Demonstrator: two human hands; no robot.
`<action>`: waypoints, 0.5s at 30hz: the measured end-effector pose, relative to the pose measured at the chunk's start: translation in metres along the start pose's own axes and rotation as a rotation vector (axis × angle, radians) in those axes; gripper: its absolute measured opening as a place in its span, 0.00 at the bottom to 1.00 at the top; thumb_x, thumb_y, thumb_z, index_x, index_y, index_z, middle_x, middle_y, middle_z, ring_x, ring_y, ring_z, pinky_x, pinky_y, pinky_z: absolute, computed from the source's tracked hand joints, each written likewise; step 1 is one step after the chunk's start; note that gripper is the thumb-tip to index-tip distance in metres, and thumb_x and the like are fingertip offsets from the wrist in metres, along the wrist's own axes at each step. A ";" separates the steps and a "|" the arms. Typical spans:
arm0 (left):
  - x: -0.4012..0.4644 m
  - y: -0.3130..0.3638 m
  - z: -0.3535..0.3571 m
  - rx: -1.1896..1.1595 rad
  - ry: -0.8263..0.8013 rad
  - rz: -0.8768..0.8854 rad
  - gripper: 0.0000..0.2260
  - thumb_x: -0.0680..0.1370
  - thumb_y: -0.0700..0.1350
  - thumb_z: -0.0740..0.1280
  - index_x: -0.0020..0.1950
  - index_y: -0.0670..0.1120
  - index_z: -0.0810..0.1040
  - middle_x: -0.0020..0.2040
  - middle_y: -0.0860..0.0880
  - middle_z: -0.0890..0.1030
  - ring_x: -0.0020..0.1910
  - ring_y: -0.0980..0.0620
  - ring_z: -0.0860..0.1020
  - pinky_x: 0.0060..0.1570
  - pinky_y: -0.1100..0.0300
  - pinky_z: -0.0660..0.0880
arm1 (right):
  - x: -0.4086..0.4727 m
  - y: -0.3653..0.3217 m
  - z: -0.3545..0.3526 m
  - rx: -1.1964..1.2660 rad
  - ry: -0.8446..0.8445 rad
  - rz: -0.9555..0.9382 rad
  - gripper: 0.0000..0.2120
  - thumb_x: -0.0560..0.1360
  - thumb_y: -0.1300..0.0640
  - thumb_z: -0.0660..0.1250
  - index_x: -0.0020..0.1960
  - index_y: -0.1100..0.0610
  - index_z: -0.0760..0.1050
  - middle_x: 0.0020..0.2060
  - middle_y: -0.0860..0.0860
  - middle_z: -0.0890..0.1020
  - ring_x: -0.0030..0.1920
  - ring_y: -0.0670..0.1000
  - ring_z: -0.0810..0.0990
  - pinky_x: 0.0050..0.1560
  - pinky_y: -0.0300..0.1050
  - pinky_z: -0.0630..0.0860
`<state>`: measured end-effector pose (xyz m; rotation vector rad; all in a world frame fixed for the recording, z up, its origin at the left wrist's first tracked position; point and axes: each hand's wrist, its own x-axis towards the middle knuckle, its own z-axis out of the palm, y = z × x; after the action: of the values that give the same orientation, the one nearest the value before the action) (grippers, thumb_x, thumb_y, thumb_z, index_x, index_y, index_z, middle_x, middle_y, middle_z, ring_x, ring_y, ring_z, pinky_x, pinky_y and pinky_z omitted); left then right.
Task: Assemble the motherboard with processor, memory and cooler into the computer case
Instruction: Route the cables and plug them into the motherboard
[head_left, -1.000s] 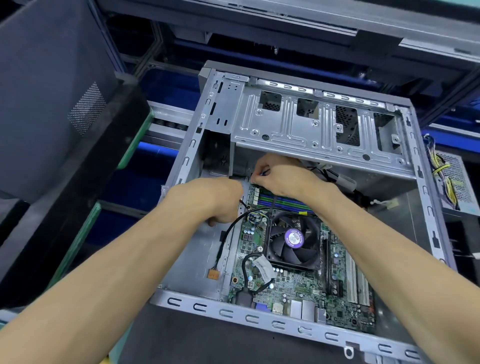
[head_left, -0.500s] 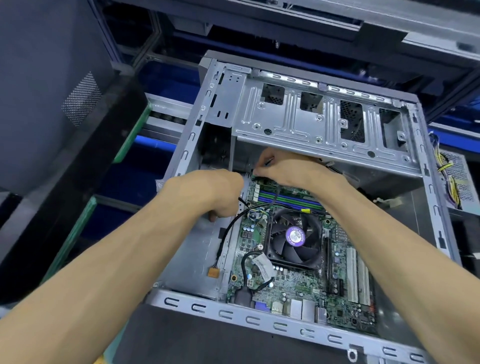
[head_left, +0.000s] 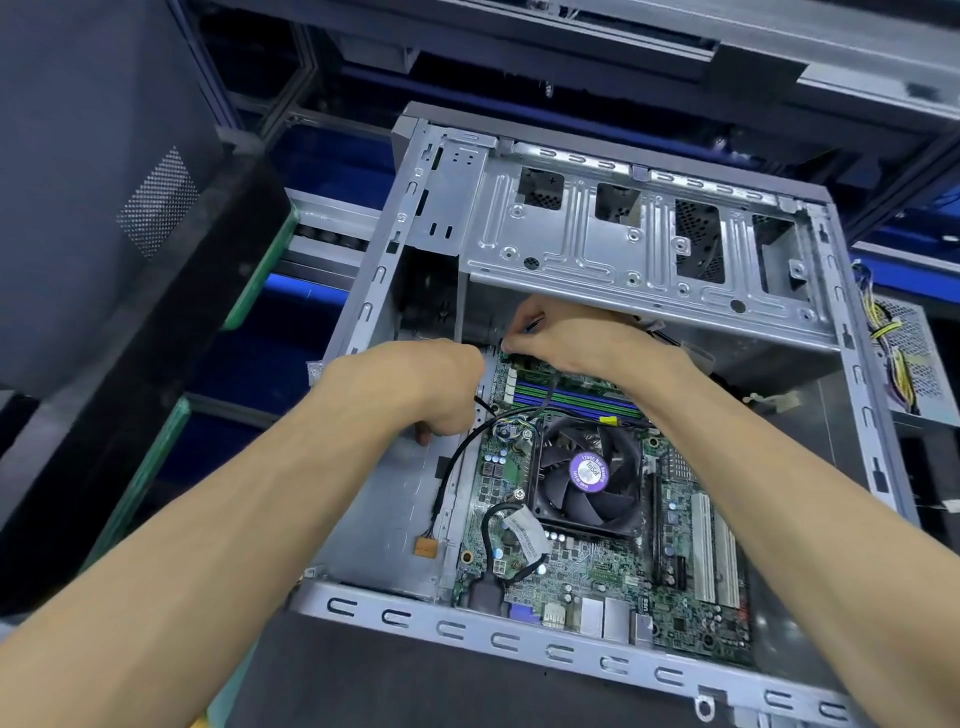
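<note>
Open computer case (head_left: 852, 395) lying on its side on the counter (head_left: 395, 686). Motherboard (head_left: 587, 566) seated inside, cooler (head_left: 589, 475) at its middle, memory (head_left: 571, 397) just beyond. Right hand (head_left: 563, 340) at the board's far corner, grip pinched on a small dark object, unidentifiable. Left hand (head_left: 431, 387) curled beside the board's left edge over a black cable (head_left: 457, 457); grip hidden, cannot tell.

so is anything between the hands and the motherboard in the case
Nothing visible. Both the left hand and right hand are already at the motherboard's far corner, under the drive cage; a black cable loops nearby.
</note>
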<state>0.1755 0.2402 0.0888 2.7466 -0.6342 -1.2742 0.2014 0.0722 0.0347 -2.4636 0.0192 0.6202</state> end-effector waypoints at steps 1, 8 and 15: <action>0.000 0.000 0.000 -0.003 -0.001 0.002 0.14 0.77 0.32 0.58 0.57 0.40 0.78 0.39 0.44 0.82 0.45 0.45 0.86 0.54 0.48 0.81 | -0.001 0.000 -0.001 0.009 -0.001 -0.004 0.11 0.78 0.51 0.71 0.40 0.46 0.72 0.36 0.45 0.77 0.34 0.47 0.73 0.33 0.41 0.65; 0.000 0.001 0.000 0.005 -0.005 -0.008 0.14 0.76 0.32 0.58 0.57 0.40 0.79 0.43 0.43 0.87 0.47 0.46 0.86 0.55 0.49 0.81 | -0.002 -0.003 -0.002 0.010 -0.037 -0.011 0.07 0.78 0.52 0.70 0.42 0.47 0.75 0.50 0.58 0.85 0.43 0.56 0.80 0.43 0.47 0.73; -0.001 0.001 -0.001 0.011 -0.005 -0.012 0.15 0.77 0.32 0.58 0.58 0.40 0.80 0.44 0.43 0.87 0.46 0.46 0.86 0.55 0.50 0.81 | -0.001 0.002 0.002 -0.037 0.015 -0.027 0.08 0.77 0.49 0.71 0.42 0.47 0.75 0.43 0.52 0.85 0.33 0.50 0.79 0.33 0.43 0.73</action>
<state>0.1750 0.2390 0.0898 2.7610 -0.6283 -1.2846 0.1995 0.0713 0.0329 -2.5002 -0.0193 0.5960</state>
